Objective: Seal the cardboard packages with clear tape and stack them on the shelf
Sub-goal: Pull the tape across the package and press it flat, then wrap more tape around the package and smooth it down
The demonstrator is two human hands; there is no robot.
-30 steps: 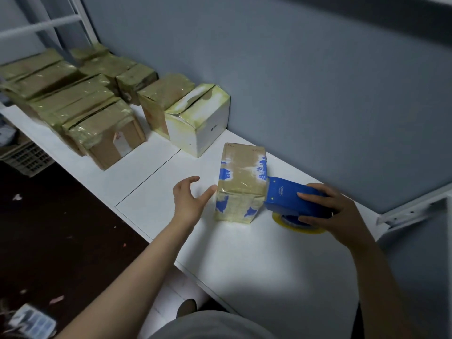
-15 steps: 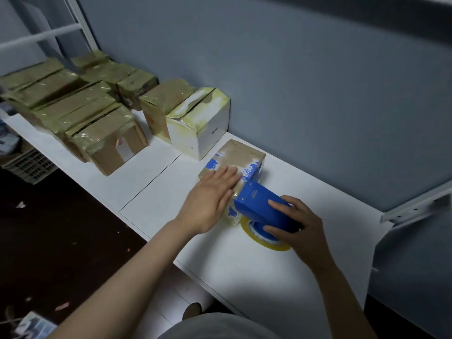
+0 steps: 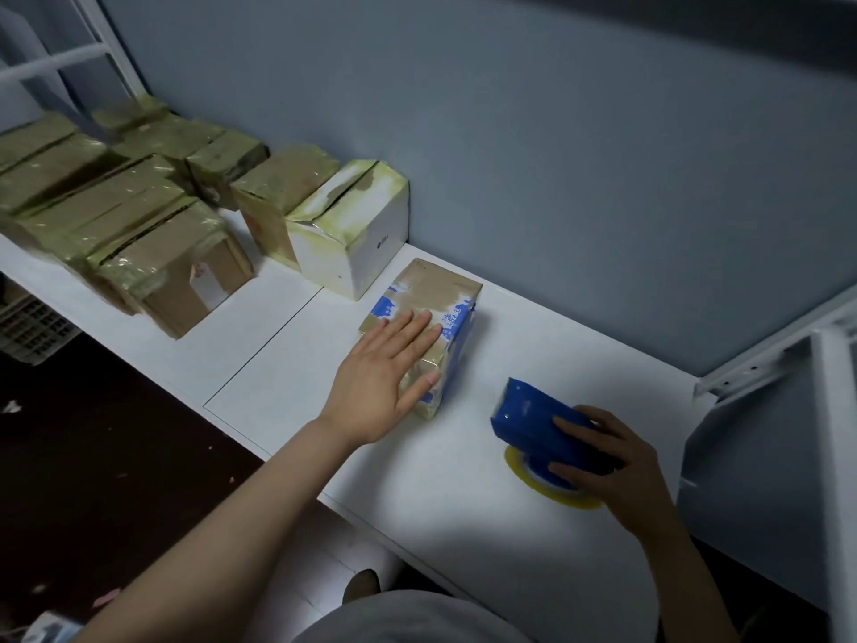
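A small brown and blue taped package (image 3: 438,290) lies on the white shelf (image 3: 463,494) in the middle of the view. My left hand (image 3: 387,373) rests flat on its top, fingers spread, thumb over the near corner. To the right, apart from the package, my right hand (image 3: 607,461) grips a blue tape dispenser (image 3: 533,420) with a yellowish roll of clear tape (image 3: 547,489) under it, resting on the shelf.
Several taped cardboard boxes (image 3: 176,271) stand in rows at the back left, with a white box (image 3: 357,234) nearest the package. A grey wall runs behind. A white metal frame (image 3: 830,410) rises at right. Dark floor lies below left.
The package went from upright to lying flat under my left hand. The tape dispenser in my right hand pulled away from the package toward the right and nearer to me.
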